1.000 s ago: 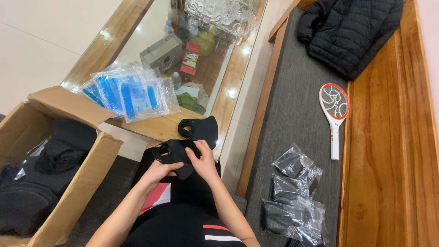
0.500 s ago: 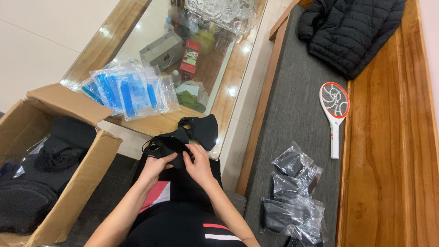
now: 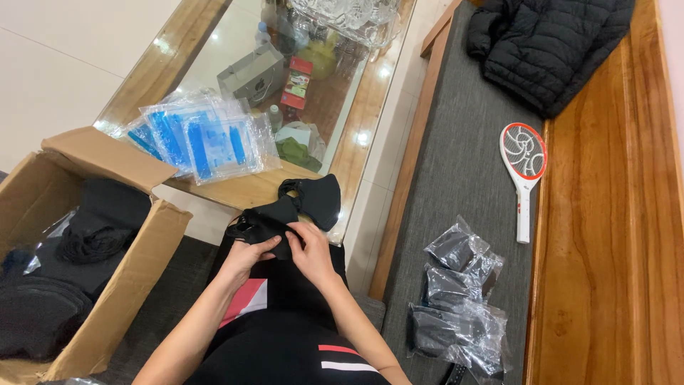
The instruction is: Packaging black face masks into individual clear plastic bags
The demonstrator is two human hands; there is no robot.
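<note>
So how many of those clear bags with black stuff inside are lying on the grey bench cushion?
3 that I can tell apart: a top bag, a middle bag and a bottom bag, stacked in a row on the grey cushion. They overlap, so more may be hidden.

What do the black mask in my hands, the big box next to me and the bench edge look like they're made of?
The black mask, held by the left hand and right hand, looks like soft matte fabric: it folds limply. The box looks like plain brown cardboard, with bent flaps. The bench edge seems to be varnished wood, with glossy visible grain.
</note>
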